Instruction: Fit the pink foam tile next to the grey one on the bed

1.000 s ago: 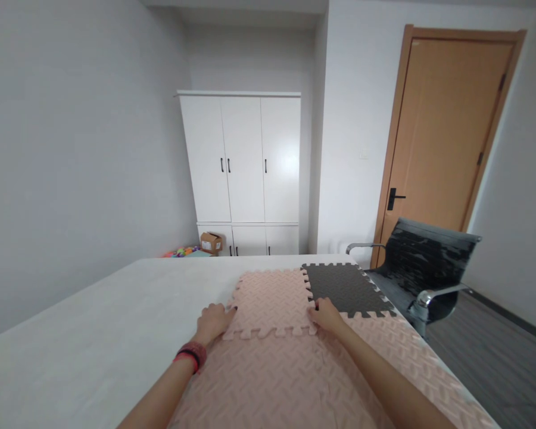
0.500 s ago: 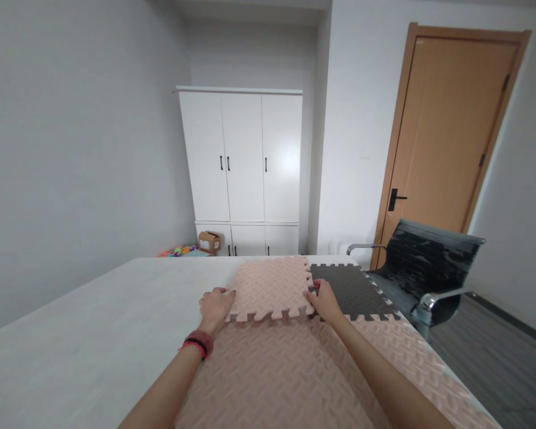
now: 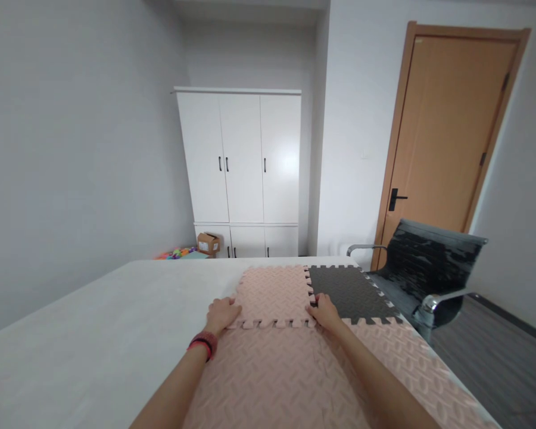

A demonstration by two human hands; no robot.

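Left hand (image 3: 222, 313) and right hand (image 3: 324, 311) grip pink tile's (image 3: 272, 295) near corners.

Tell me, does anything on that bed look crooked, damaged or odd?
Nothing is damaged or spilled. The odd part is that foam puzzle mats lie on a bed. The small pink tile, held at its near corners by the left hand and right hand, lies flat beside the dark tile.

wardrobe (image 3: 241, 164) | door (image 3: 446, 137) | chair (image 3: 422, 268) | cardboard box (image 3: 208, 242)
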